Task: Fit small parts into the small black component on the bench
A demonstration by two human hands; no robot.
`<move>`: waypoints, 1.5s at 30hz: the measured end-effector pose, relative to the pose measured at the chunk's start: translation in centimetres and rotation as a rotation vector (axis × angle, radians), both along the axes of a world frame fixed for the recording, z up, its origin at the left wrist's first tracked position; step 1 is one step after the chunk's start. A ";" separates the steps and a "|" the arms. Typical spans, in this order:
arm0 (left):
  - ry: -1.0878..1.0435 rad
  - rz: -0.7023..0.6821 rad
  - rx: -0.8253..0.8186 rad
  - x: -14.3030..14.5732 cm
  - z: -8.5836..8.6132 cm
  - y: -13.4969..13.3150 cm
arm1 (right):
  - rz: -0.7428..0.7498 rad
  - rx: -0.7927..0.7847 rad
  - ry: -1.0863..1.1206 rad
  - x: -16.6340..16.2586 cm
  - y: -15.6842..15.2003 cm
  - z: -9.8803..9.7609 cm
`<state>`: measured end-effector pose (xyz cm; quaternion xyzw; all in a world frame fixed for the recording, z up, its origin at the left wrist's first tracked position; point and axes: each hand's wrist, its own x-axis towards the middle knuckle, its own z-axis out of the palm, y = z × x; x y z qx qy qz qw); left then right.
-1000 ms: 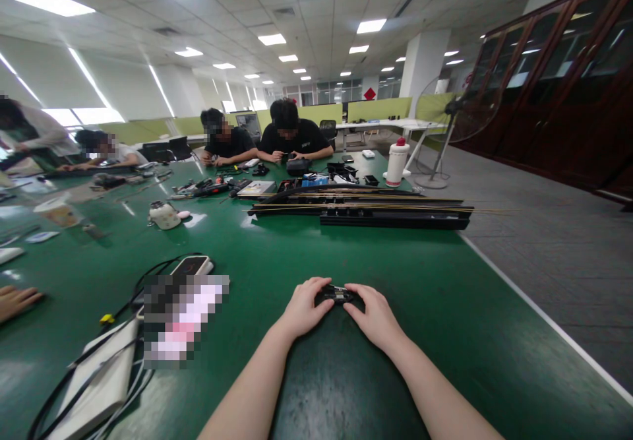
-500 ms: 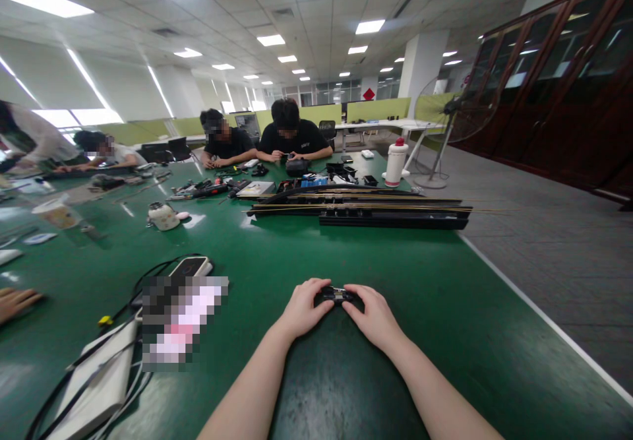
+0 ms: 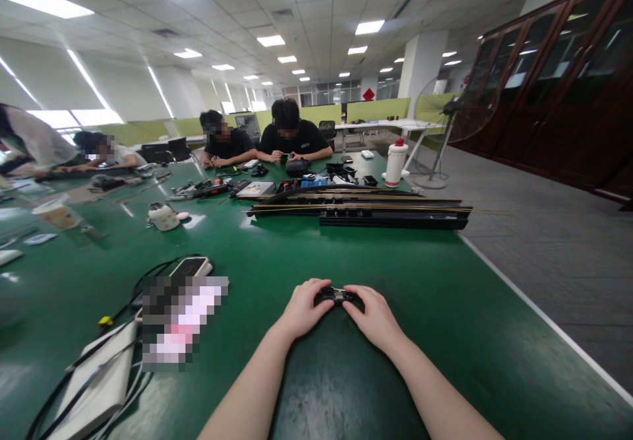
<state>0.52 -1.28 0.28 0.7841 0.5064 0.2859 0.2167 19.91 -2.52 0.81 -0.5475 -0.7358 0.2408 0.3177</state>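
Observation:
A small black part with a shiny metal piece in its middle [image 3: 338, 296] lies between my hands at the table's near centre. Its exact kind is too small to make out. My left hand [image 3: 307, 305] grips its left end between thumb and fingers. On the opposite end, my right hand [image 3: 370, 309] pinches it the same way. Both hands rest low, at or just over the green tabletop [image 3: 277, 249], and the fingertips hide the part's two ends.
Beyond my hands lie long black strips with thin brass-coloured rods [image 3: 376, 210]. To the left are a phone [image 3: 190, 268], a white power bank [image 3: 99, 374] with cables, and a small jar [image 3: 163, 217]. A white bottle [image 3: 395, 163] stands at the back right. Two people [image 3: 291, 138] sit opposite.
Another person's hand at the left edge has gone out of view. The person at the far left has shifted slightly. My hands and the black part look unmoved.

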 end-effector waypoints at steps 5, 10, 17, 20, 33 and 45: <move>-0.012 -0.007 0.004 0.0 -0.1 0.1 | -0.009 -0.007 -0.007 0.0 -0.1 0.1; -0.021 -0.007 0.003 0.0 -0.1 0.1 | -0.014 0.001 0.005 0.0 -0.1 0.0; -0.016 0.001 -0.013 0.0 -0.1 0.1 | -0.013 0.010 0.015 -0.1 -0.1 0.1; -0.018 -0.001 -0.005 0.0 -0.1 0.0 | -0.012 0.014 0.015 -0.1 -0.1 0.1; -0.047 -0.009 -0.002 0.0 -0.2 0.1 | -0.014 0.011 0.017 -0.1 -0.1 0.0; -0.008 -0.007 0.000 -0.1 -0.3 0.1 | -0.007 0.008 0.017 0.0 -0.1 0.1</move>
